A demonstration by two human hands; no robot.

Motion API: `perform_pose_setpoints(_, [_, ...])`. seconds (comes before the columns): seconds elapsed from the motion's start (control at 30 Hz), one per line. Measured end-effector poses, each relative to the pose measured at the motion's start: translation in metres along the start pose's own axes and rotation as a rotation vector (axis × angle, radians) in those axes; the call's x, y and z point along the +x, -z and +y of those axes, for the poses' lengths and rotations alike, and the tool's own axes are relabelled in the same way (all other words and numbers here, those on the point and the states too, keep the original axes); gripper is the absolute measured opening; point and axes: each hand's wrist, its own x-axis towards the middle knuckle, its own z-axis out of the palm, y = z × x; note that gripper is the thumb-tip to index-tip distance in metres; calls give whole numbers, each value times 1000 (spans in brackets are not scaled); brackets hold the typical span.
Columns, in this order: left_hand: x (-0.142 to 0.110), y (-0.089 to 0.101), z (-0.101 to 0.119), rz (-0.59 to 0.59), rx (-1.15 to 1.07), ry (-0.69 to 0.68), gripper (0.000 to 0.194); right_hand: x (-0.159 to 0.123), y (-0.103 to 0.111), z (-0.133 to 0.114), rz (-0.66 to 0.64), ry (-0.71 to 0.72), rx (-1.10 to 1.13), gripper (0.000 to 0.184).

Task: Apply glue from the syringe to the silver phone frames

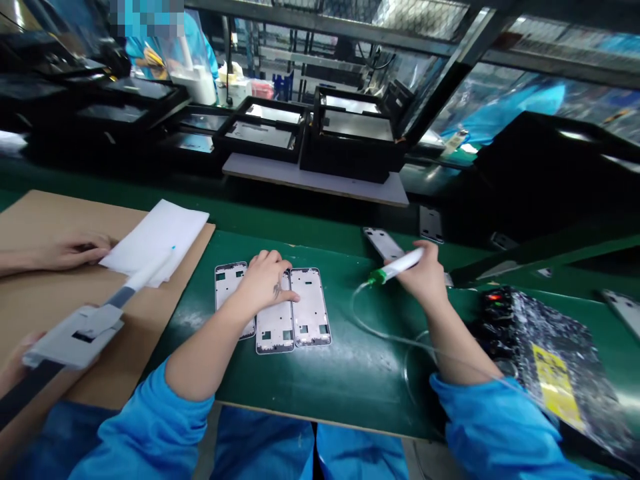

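Three pale metal phone frames lie side by side on the green bench: a left one, a middle one and a right one. My left hand is closed over the upper part of the middle phone frame, fingers curled at its far edge. Its thumb reaches across to the right frame. In my right hand is a white dispensing syringe with a green end fitting and a clear tube. Another phone frame lies just beyond that hand, partly hidden by the syringe.
At left, a co-worker's hand rests by white paper on brown board; a grey-white tool crosses it. Black trays stand on a shelf behind. A plastic-wrapped control box sits at right, below a dark bin.
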Motion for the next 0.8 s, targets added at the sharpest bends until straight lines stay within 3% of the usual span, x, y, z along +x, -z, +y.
perform_pose_setpoints(0.13, [-1,-1,-3,6,-23,-14,81,49,-32,7,-9,47,111,84])
perform_pose_setpoints(0.27, [0,-5,-11,51,-83,-91,83,42,-47,16,-1,110,210,72])
perform_pose_setpoints(0.4, [3,-6,-16,24,-102,-94,76,44,-40,23,24,152,208,64])
perform_pose_setpoints(0.57, [9,-6,-23,-18,-49,-36,76,129,-17,34,296,-137,57,64])
perform_pose_setpoints(0.63, [14,-7,-28,-14,-23,-1,76,163,-12,43,353,-264,-9,53])
perform_pose_setpoints(0.7, [18,-8,-34,-15,-1,12,77,183,-11,53,375,-353,-49,43])
perform_pose_setpoints(0.8, [22,-6,-36,-39,14,17,78,188,-11,61,373,-406,-44,41])
